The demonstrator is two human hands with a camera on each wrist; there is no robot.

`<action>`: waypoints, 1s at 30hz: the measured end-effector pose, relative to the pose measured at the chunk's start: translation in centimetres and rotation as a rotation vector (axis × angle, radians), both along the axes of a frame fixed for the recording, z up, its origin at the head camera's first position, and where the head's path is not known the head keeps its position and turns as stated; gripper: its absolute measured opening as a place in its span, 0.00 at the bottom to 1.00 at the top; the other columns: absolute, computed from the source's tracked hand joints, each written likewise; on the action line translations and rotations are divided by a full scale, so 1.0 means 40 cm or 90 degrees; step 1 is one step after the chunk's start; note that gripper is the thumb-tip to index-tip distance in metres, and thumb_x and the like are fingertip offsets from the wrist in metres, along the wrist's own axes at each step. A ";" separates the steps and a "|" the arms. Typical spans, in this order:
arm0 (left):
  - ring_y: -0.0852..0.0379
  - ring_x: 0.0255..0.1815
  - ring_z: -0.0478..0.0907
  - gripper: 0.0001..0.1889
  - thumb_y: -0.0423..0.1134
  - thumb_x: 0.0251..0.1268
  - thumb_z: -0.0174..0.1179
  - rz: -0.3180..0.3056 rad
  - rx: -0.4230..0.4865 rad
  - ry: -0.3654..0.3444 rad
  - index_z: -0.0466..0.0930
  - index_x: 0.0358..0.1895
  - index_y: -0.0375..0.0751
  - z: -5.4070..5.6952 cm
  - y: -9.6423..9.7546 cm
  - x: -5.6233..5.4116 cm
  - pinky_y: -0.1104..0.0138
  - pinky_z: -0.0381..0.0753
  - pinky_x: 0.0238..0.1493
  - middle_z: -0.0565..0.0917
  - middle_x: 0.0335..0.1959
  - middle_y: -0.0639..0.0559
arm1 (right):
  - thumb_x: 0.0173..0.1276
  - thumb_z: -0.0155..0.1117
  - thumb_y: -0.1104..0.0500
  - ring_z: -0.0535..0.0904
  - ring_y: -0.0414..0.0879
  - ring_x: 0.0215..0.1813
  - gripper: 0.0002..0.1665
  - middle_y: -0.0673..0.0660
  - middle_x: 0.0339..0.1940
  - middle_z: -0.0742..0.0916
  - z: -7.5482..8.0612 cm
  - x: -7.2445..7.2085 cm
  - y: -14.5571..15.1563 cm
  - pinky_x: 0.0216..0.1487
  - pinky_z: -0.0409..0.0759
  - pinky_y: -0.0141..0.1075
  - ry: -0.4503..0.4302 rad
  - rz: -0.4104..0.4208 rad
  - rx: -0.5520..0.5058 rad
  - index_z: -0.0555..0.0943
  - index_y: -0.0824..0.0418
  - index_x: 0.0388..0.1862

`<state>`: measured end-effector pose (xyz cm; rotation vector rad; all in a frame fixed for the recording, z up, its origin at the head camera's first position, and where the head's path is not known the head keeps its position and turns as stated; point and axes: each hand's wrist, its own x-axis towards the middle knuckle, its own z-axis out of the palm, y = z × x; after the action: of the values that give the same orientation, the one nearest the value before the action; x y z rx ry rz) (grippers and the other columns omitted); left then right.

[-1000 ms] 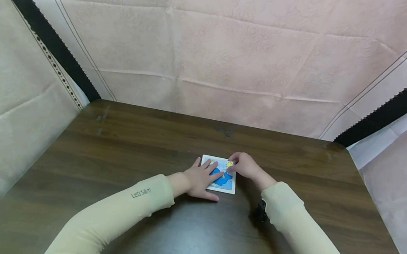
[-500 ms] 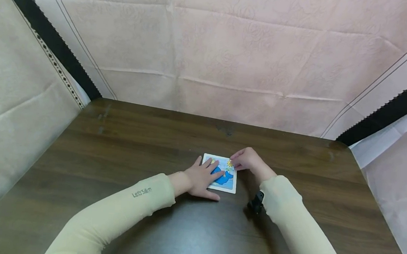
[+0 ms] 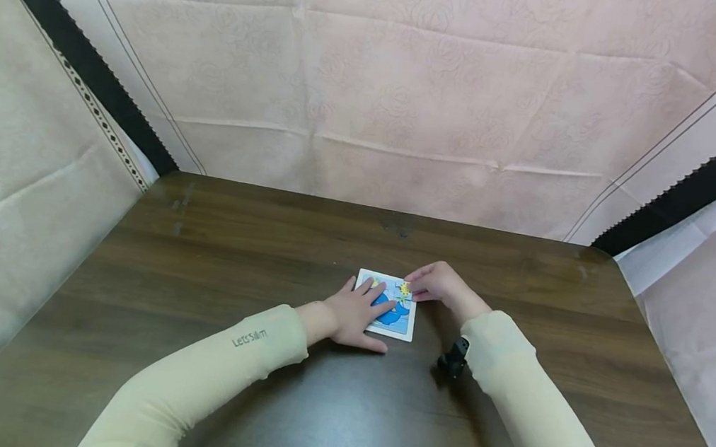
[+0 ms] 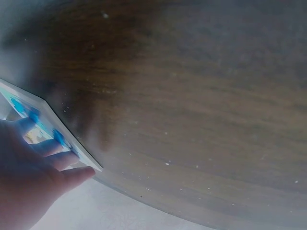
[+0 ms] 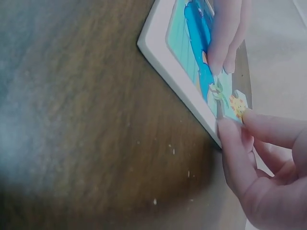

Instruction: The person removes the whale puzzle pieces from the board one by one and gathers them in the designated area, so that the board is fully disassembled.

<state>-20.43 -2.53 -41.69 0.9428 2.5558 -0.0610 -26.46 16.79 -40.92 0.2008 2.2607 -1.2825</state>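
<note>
A small white-framed jigsaw puzzle (image 3: 394, 327) with a blue sea-animal picture lies on the table. Across its left part rests my left hand (image 3: 355, 315), fingers spread and straight, covering some of the picture. At the puzzle's upper right corner, the thumb and a finger of my right hand (image 3: 442, 285) pinch a puzzle piece (image 5: 238, 105) that bears a yellow figure. In the right wrist view that piece looks raised and tilted at the corner, with a gap beside it. The left wrist view shows the puzzle's frame (image 4: 67, 125) under the left fingers.
The brown wooden table (image 3: 254, 236) extends around the puzzle on all sides. Pale cloth walls (image 3: 369, 97) stand behind it and at both sides. A black device (image 3: 452, 357) sits at the right wrist.
My right hand has drawn slightly outward from the puzzle's upper right corner, and the pinched piece has shifted with it. The left hand has stayed spread on the puzzle.
</note>
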 end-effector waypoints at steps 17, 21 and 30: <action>0.43 0.77 0.37 0.43 0.74 0.58 0.41 0.002 0.012 -0.022 0.46 0.74 0.60 -0.005 -0.002 -0.008 0.49 0.39 0.75 0.42 0.77 0.49 | 0.66 0.59 0.65 0.83 0.42 0.35 0.21 0.64 0.49 0.82 0.008 -0.008 0.061 0.51 0.80 0.38 -0.033 -0.043 -0.106 0.74 0.71 0.57; 0.44 0.78 0.36 0.43 0.73 0.59 0.41 -0.007 0.027 -0.019 0.45 0.75 0.59 -0.006 -0.012 -0.003 0.50 0.39 0.75 0.41 0.78 0.48 | 0.66 0.59 0.65 0.83 0.42 0.36 0.22 0.64 0.51 0.80 0.019 0.000 0.081 0.50 0.81 0.37 -0.036 -0.040 -0.107 0.73 0.72 0.58; 0.48 0.78 0.39 0.43 0.71 0.61 0.42 -0.046 0.067 0.017 0.47 0.75 0.54 -0.005 -0.051 0.019 0.49 0.42 0.75 0.43 0.77 0.50 | 0.67 0.58 0.65 0.82 0.42 0.38 0.23 0.60 0.47 0.81 0.037 0.011 0.149 0.48 0.81 0.33 -0.036 -0.034 -0.138 0.72 0.73 0.59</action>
<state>-19.67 -4.57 -41.89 1.0808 2.5700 0.0421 -26.03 22.73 -39.44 0.2161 2.0633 -1.5190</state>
